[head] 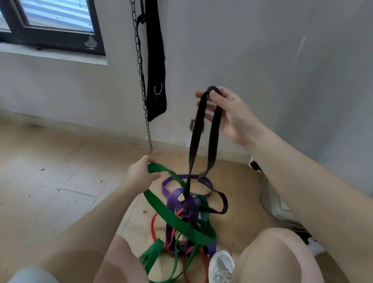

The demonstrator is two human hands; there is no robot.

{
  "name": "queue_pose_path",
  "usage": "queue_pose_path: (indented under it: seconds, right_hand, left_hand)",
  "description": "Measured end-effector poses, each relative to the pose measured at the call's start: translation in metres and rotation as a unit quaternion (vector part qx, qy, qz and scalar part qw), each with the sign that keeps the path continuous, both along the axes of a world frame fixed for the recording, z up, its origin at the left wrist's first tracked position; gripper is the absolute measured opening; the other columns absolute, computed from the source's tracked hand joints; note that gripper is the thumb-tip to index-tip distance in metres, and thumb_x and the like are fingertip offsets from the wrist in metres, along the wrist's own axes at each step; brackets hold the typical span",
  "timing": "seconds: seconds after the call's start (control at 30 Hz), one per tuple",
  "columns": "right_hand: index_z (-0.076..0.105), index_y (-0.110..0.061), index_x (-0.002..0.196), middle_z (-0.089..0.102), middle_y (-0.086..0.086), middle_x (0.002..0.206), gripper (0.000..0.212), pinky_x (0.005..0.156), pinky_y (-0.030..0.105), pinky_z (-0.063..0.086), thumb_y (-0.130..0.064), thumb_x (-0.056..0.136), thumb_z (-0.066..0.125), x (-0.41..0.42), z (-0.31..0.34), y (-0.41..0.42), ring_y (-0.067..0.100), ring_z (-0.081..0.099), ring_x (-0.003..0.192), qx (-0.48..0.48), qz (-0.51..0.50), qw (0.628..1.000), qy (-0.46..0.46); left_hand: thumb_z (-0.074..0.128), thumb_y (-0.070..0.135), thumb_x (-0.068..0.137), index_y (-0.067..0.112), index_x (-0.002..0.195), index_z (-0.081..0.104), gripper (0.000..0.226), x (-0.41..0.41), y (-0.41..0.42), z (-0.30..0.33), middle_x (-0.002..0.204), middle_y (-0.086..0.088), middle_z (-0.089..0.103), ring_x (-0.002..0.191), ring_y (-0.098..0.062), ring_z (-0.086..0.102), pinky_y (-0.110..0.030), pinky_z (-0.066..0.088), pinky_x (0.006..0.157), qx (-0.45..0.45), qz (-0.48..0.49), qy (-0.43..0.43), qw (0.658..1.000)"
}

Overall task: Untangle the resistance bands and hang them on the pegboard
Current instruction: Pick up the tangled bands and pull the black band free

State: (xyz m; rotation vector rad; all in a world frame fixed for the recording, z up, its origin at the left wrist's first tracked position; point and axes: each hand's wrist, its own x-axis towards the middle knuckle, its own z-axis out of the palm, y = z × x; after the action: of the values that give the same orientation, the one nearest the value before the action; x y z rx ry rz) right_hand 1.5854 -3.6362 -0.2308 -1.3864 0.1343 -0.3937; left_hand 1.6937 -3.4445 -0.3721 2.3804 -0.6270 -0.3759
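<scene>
My right hand (228,113) pinches the flat black rubber band (203,140); my left hand (140,174) grips the wide green band (176,221). Below them, the limp, stretchy knot (187,209) looks light; I'd hold loop tops.

4 bands (187,209), 2 hands (230,112), 1 chain (141,77)

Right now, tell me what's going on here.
A person is pulling apart a tangle of resistance bands on the floor. The right hand lifts the black band by its loop, while the left hand grips the green band. The purple band and red band remain knotted with them.
</scene>
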Motion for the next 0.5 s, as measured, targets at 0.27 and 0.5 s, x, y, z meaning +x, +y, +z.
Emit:
queue_pose_path:
  seconds: [0.27,0.5]
  right_hand:
    - [0.060,-0.017,0.104,0.062,-0.002,0.096,0.023,0.082,0.031,0.049,-0.004,0.094,0.044,0.001,0.036,0.004,0.014,0.059,0.090,0.000,0.066,0.995,-0.074]
    - [0.056,-0.018,0.111,0.061,-0.001,0.102,0.031,0.095,0.046,0.048,0.004,0.094,0.041,0.010,0.047,0.026,0.016,0.060,0.094,-0.047,0.051,0.996,-0.063]
  left_hand:
    - [0.052,0.020,0.093,0.014,0.149,0.014,0.067,-0.012,0.003,0.013,0.155,-0.004,0.019,0.142,-0.020,0.020,-0.036,0.020,0.116,-0.027,-0.068,0.010,0.997]
    - [0.045,0.024,0.096,0.024,0.132,0.042,0.036,-0.055,-0.026,0.049,0.119,0.017,0.057,0.108,0.009,0.053,-0.014,0.042,0.095,-0.297,-0.135,0.143,0.934]
